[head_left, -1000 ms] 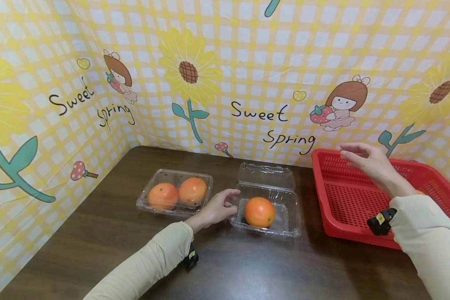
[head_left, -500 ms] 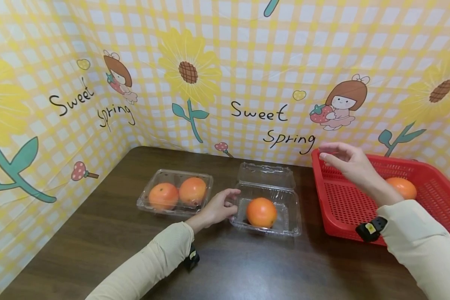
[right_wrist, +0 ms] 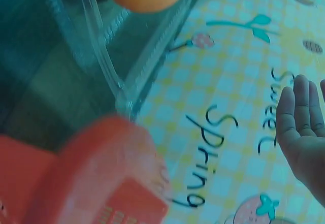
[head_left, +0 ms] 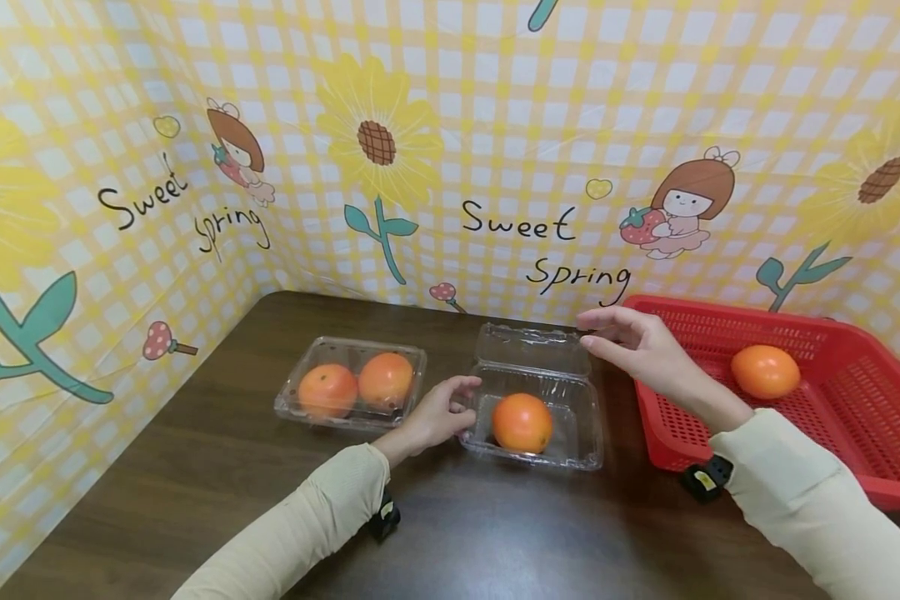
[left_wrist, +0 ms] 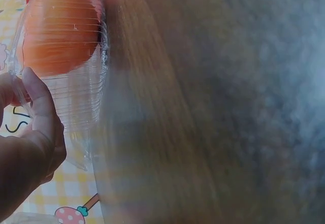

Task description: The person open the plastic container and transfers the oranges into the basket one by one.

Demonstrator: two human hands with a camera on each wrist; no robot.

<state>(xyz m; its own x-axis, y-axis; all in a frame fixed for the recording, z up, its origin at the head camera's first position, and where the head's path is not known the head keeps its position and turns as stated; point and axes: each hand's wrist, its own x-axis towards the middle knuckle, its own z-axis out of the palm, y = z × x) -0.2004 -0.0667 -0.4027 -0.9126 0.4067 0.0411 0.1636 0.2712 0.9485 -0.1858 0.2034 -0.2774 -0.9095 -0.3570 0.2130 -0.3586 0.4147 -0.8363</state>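
A hinged clear plastic box [head_left: 570, 433] stands with its lid [head_left: 532, 350] folded back, and one orange [head_left: 522, 422] sits inside it. My left hand [head_left: 437, 412] is at the box's left side. In the left wrist view, the thumb and a finger of that left hand [left_wrist: 30, 132] pinch the box's rim, with the orange [left_wrist: 61, 33] showing through the ribbed wall. My right hand [head_left: 648, 354] hovers in the air by the right edge of the lid, fingers extended and holding nothing. The right wrist view shows the right hand [right_wrist: 304, 127] with its fingers straight.
A closed clear box [head_left: 360, 346] with two oranges stands on the left of the dark wooden table [head_left: 457, 533]. On the right is a red basket [head_left: 840, 329] with one orange [head_left: 766, 372] in it, partly under my right forearm. A checkered cloth [head_left: 495, 133] hangs behind the table.
My right hand has moved left from above the red basket to beside the open lid, uncovering the orange there. The orange in the open box has shifted slightly right. My left hand stays put.
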